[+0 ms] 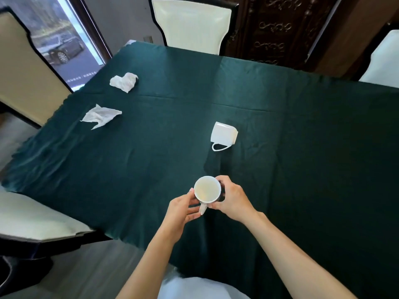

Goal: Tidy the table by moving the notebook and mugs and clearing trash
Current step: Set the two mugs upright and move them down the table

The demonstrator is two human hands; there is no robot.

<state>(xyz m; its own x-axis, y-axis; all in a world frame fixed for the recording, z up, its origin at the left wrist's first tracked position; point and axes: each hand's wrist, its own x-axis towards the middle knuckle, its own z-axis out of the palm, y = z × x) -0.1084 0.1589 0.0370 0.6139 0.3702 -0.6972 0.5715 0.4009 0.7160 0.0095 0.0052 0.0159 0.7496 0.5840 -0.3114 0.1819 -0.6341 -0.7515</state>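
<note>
White mug is held in both hands over the near part of the table. It's upright: mouth straight up, long axis vertical, handle pointing back at the person. Left hand has its fingers curled round the mug's left wall, thumb up beside the handle. Right hand is clamped on the right wall, fingers wrapped round the far side, thumb near the handle root. Can't tell if the base touches the cloth.

Second mug lies further in, slightly right, well apart. It's tipped over, long axis roughly left-right, handle flat on the cloth toward the person. Can't tell which end is the mouth.

Trash on the left side: balled tissue further back, flatter tissue nearer, close to the left edge. They're apart from each other and well apart from both mugs.

Green tablecloth is creased and hangs over the near and left edges. Plain cloth runs from the held mug to the tissues and across the right half.

Around the edges: far chair, left chair, near-left chair, right chair. Carved cabinet stands behind the far-right corner.
</note>
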